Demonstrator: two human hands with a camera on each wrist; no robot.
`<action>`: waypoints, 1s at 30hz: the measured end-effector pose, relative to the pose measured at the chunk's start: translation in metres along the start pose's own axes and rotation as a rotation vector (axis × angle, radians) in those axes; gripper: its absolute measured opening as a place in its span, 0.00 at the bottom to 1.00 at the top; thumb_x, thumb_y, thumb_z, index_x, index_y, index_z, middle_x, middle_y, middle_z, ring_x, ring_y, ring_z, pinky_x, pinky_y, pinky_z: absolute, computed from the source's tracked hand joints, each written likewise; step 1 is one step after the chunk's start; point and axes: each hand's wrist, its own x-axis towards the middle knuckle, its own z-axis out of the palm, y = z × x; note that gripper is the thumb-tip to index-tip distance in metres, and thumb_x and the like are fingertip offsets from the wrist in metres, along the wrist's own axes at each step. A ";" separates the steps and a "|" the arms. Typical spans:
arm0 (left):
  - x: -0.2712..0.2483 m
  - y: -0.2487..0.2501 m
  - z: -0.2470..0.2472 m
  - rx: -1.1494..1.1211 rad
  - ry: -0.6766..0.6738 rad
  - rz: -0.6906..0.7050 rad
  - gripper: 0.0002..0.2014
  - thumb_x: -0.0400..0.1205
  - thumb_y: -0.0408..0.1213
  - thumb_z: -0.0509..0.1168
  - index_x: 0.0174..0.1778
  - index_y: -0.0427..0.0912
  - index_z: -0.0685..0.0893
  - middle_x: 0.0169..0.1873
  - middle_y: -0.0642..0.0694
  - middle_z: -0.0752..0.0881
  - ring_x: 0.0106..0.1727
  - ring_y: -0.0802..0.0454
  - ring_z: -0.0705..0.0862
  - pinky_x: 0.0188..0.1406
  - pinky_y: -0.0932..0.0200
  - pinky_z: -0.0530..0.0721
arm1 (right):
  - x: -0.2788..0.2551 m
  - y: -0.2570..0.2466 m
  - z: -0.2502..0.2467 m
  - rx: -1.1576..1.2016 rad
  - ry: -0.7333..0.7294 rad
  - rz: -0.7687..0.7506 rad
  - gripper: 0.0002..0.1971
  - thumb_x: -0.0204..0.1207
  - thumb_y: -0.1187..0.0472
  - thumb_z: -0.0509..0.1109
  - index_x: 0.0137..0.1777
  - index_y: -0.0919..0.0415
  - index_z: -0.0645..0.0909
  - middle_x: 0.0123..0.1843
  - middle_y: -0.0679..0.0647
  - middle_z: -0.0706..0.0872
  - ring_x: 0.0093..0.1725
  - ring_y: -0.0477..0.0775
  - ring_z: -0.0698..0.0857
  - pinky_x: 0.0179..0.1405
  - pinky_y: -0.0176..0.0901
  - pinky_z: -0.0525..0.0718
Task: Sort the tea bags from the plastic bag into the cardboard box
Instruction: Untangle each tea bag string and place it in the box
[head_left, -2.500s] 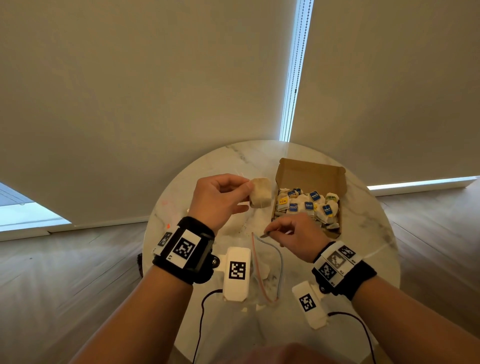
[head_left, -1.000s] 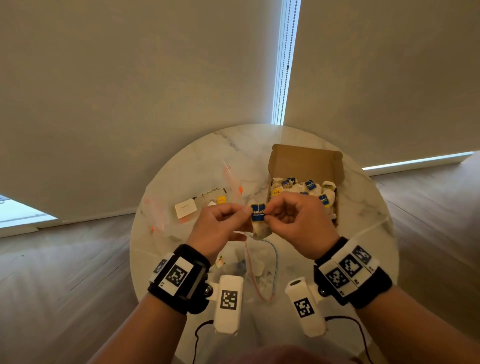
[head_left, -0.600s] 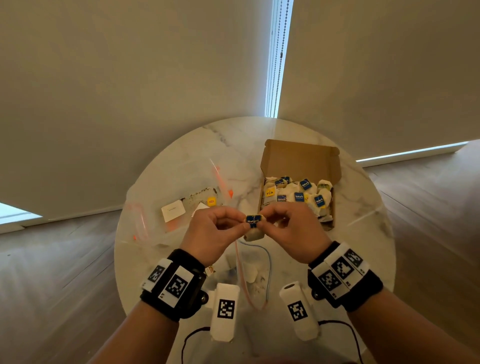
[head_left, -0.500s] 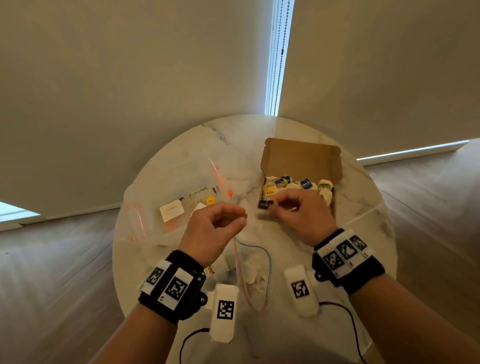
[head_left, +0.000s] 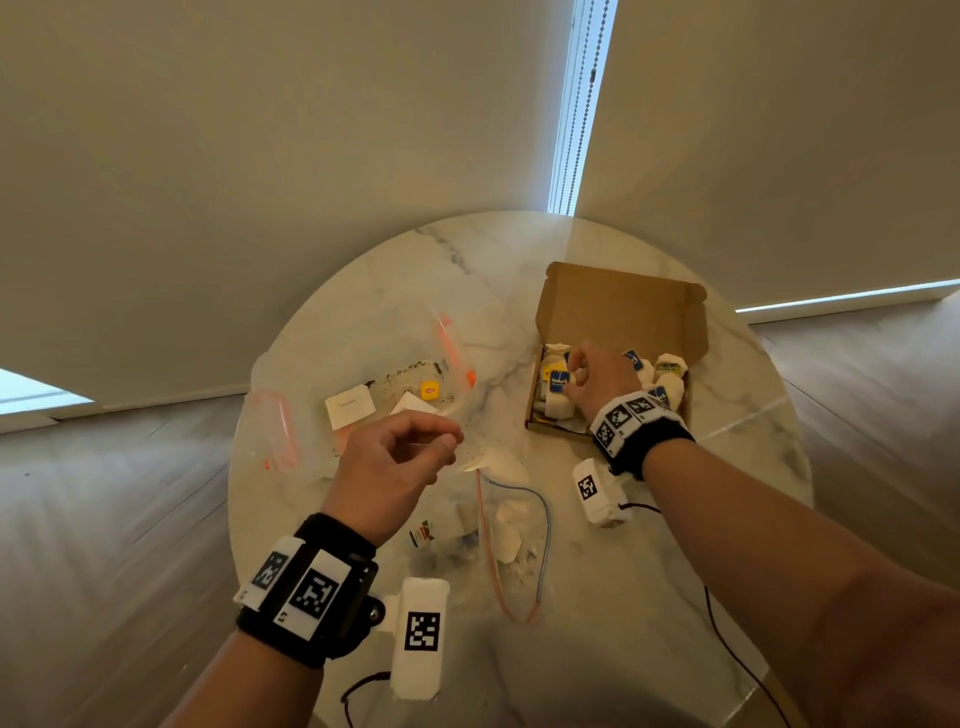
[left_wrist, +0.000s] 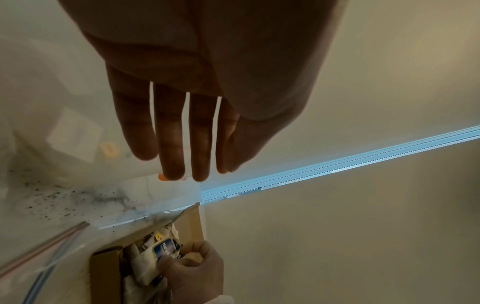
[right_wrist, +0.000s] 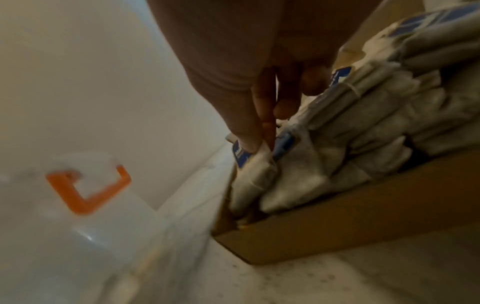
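Note:
The open cardboard box (head_left: 623, 306) sits at the table's right rear with several white tea bags in it, most with blue tags. My right hand (head_left: 571, 371) reaches into the box's left end and pinches a blue-tagged tea bag (head_left: 558, 397) between thumb and finger. The right wrist view shows that pinch (right_wrist: 262, 142) at the top of the tea bag (right_wrist: 252, 176), which touches the bags beside it. My left hand (head_left: 448, 437) hovers over the table's middle, fingers relaxed and empty. A clear plastic bag (head_left: 511, 530) near me holds a few tea bags.
A second, larger clear bag (head_left: 363, 358) with an orange zip lies at the left on the round marble table (head_left: 727, 467), holding a white card and a yellow tag. Loose tea specks dot the tabletop. Wrist-camera cables trail over the near edge.
Both hands held the blue-tagged tea bag together over the middle. The left hand let go and stayed; the right hand carried the bag right and back, into the box.

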 end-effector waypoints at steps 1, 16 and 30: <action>-0.001 0.000 -0.001 0.003 0.002 0.000 0.06 0.81 0.28 0.70 0.46 0.43 0.90 0.43 0.48 0.92 0.44 0.48 0.90 0.39 0.57 0.88 | 0.001 0.000 0.000 -0.081 -0.015 -0.033 0.05 0.75 0.64 0.72 0.47 0.54 0.81 0.49 0.55 0.87 0.47 0.56 0.84 0.47 0.46 0.84; -0.012 -0.002 -0.015 0.020 0.043 -0.016 0.05 0.81 0.30 0.70 0.46 0.42 0.90 0.44 0.47 0.92 0.44 0.47 0.91 0.39 0.56 0.89 | -0.001 -0.012 0.008 -0.659 -0.041 -0.188 0.17 0.76 0.39 0.67 0.50 0.51 0.88 0.56 0.54 0.80 0.63 0.61 0.76 0.65 0.56 0.74; -0.039 -0.046 -0.048 0.374 0.041 -0.133 0.04 0.80 0.38 0.72 0.40 0.51 0.89 0.32 0.52 0.88 0.31 0.60 0.82 0.36 0.61 0.82 | -0.133 -0.020 0.053 0.092 -0.340 -0.318 0.20 0.81 0.47 0.65 0.36 0.60 0.88 0.32 0.51 0.88 0.30 0.47 0.83 0.37 0.44 0.81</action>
